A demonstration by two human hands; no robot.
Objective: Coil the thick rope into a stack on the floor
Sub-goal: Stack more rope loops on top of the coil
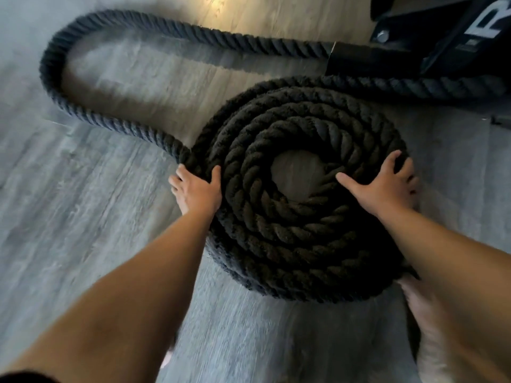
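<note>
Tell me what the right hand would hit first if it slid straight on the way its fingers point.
The right hand lies flat on the rope coil, fingers pointing up-left over the rings. It would probably cross into the coil's open centre, then meet the far inner ring.

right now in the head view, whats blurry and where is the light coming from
Head view: the coil and both hands, left hand and right hand, are fairly sharp; the forearms and floor near the bottom edge smear with motion blur; the loose rope loop is soft; a warm bright patch lights the floor at the top; wide-angle bending shows at the edges.
</note>
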